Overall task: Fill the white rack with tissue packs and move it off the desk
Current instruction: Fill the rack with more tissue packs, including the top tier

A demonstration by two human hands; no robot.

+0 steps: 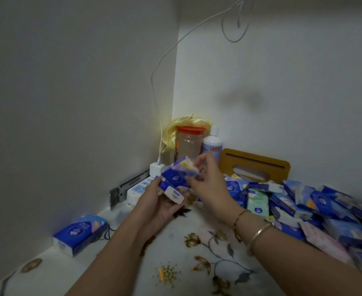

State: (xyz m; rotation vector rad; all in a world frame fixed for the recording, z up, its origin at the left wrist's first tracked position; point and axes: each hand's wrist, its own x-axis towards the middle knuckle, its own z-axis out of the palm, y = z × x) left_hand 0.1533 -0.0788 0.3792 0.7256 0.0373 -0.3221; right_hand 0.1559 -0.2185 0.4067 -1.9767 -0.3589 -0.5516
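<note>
My left hand (161, 201) holds a small blue and white tissue pack (172, 192) from below, above the desk. My right hand (205, 178) pinches a second blue tissue pack (180, 170) on top of the first one. A heap of several blue, green and pink tissue packs (304, 206) lies on the right side of the desk. One more blue pack (80, 233) lies alone at the left, against the wall. No white rack is in view.
A floral cloth covers the desk (186, 253). In the corner stand a clear jar with an orange lid (189, 142), a white bottle (213, 144), yellow fabric, a white power strip (137, 189) with a plugged charger and cable, and a brown wooden holder (254, 165).
</note>
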